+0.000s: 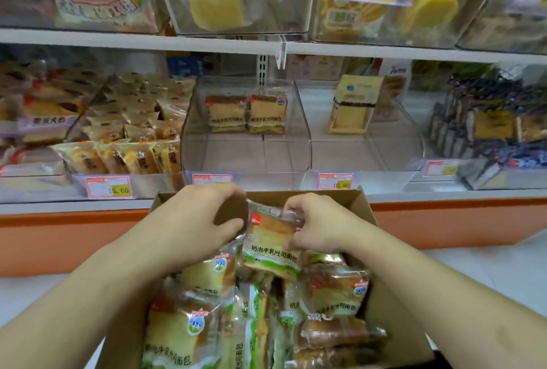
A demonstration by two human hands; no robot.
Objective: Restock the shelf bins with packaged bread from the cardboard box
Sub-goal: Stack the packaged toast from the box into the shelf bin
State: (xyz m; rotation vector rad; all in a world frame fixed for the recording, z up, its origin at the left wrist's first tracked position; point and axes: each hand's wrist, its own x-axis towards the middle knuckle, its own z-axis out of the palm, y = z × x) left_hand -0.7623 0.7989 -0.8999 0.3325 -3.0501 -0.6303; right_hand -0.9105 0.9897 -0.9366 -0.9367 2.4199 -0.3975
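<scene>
Over the cardboard box [359, 201], your right hand [318, 225] pinches one bread pack [273, 245]; left hand [195, 220] curls beside it, grip unclear. Thin film hold could slip.

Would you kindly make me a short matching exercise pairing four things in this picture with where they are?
Things:
1. right hand
2. cardboard box
3. middle bin
4. 15.60 price tag

Places or states:
A. holds two bread packs at its back
B. pinching a bread pack
C. under the left bin
D. full of bread packs, below the shelf

Pairs: 1-B, 2-D, 3-A, 4-C
</scene>
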